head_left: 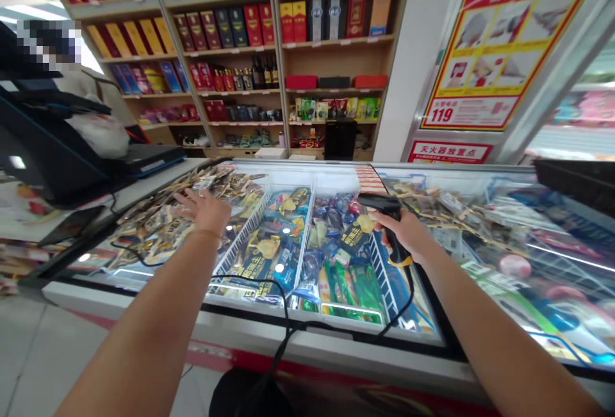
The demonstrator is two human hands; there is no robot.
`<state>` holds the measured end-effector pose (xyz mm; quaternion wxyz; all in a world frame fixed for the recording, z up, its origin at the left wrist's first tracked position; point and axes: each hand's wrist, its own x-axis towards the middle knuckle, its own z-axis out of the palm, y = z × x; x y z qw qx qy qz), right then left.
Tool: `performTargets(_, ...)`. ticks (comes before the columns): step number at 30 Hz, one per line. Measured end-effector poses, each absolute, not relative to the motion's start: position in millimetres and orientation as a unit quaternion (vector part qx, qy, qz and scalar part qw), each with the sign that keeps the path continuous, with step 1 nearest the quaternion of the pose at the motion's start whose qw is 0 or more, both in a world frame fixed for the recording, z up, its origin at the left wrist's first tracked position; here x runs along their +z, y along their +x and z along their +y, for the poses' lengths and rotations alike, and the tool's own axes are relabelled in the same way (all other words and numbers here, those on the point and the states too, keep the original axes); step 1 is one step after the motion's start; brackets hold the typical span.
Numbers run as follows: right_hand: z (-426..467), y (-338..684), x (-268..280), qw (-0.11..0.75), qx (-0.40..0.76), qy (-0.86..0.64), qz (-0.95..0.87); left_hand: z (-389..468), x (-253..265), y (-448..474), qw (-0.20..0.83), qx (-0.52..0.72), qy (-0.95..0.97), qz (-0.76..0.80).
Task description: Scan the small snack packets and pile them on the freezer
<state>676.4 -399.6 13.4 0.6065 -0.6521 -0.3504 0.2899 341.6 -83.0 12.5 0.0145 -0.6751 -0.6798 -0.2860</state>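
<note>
My right hand [410, 232] is wrapped round the grip of a black and yellow barcode scanner [400, 252], held above the glass-topped chest freezer [331, 341]. A black cable [263, 280] trails from the scanner across the freezer's front edge. My left hand [206, 209] reaches out with spread fingers over a heap of small brown snack packets [161, 228] on the left side of the freezer top. Whether its fingertips touch the packets I cannot tell. Under the glass, white wire baskets [255, 220] hold blue, green and yellow packs of frozen goods [353, 286].
More packets [454, 209] lie on the freezer's right side, near a dark tray [576, 180]. At left stands a checkout machine [43, 129] on a counter, with a person [89, 93] behind it. Shelves [230, 49] of boxed goods line the back, beside a red and yellow poster [509, 39].
</note>
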Motion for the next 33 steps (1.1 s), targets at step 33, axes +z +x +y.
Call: performTargets(33,-417.5,681.5,8.1,0.621,0.279,-0.65,-0.339,-138.3,21.3,492.6,-0.148,-0.43,-0.748,-0.483)
